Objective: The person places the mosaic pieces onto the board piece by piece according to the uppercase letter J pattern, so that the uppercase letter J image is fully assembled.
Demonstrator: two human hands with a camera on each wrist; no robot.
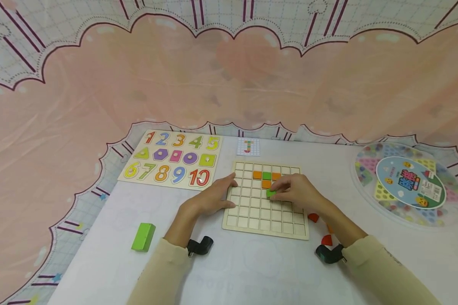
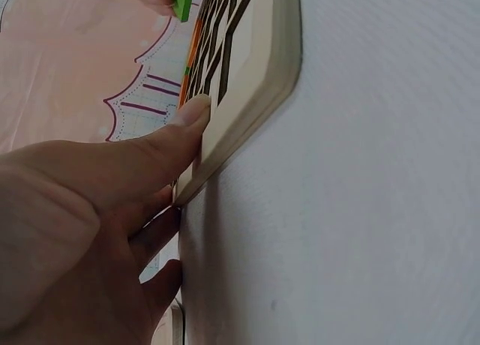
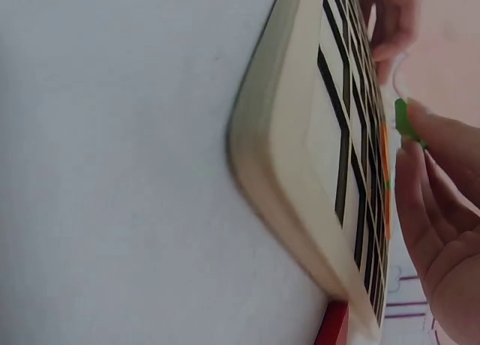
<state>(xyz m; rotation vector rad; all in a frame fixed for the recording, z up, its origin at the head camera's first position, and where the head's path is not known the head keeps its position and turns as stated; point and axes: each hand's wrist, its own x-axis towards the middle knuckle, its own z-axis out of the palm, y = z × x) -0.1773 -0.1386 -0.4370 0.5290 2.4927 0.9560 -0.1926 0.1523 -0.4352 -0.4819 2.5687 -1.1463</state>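
Note:
A square wooden grid board (image 1: 243,222) lies on the white table. Three orange square tiles (image 1: 257,175) and a green square tile (image 1: 266,175) sit in its upper cells. Above the column beneath them, my right hand (image 1: 295,190) pinches another green tile (image 1: 270,193) between thumb and fingers; the right wrist view shows this green tile (image 3: 404,120) tilted above the surface. My left hand (image 1: 210,197) rests at the board's left edge, fingers and thumb spread along it. In the left wrist view, the left thumb (image 2: 161,146) presses on the board's rim (image 2: 259,97).
Behind the board lies a card (image 1: 248,147) printed with a coloured J-like pattern. A number and shape puzzle (image 1: 171,159) is at left, above a green block (image 1: 143,237). Red pieces (image 1: 326,240) lie near the right forearm. A round clear game box (image 1: 410,182) sits at far right.

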